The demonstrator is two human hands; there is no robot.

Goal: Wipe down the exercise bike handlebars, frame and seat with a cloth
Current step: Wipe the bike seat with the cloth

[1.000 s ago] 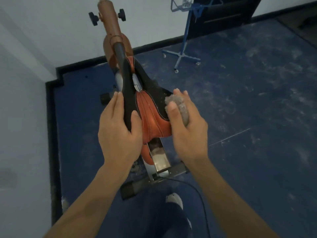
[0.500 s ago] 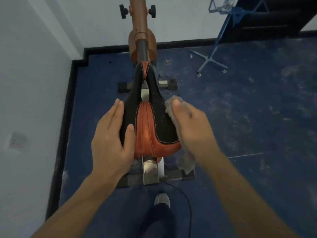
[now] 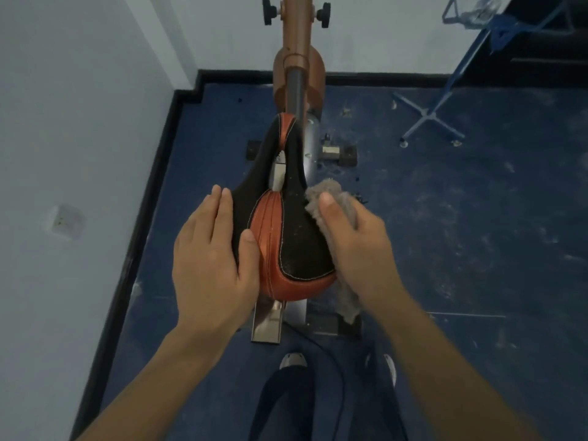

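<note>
You were on the seat step: the seat [image 3: 286, 224] stood on its post directly below you, nose pointing away toward the frame [image 3: 297, 52]. Your left hand [image 3: 213, 259] steadied the seat's left flank, fingers [image 3: 219, 205] straight along the edge and thumb laid on the orange centre panel, clasping rather than pinching. Your right hand [image 3: 356, 243] pressed the grey cloth [image 3: 327, 194] against the right flank, thumb on top and fingers curled round the bunched fabric, a loose tail hanging below the seat's rear edge. Pale specks showed on the black panel beside the cloth, so the next move probably called for a firm stroke across the top toward the nose, with the left hand bracing. Room was tight on your left, where the wall [image 3: 79, 154] and dark skirting ran close; the blue floor [image 3: 477, 233] to your right lay open as far as the blue stand [image 3: 429, 116]. The handlebars were out of view.
</note>
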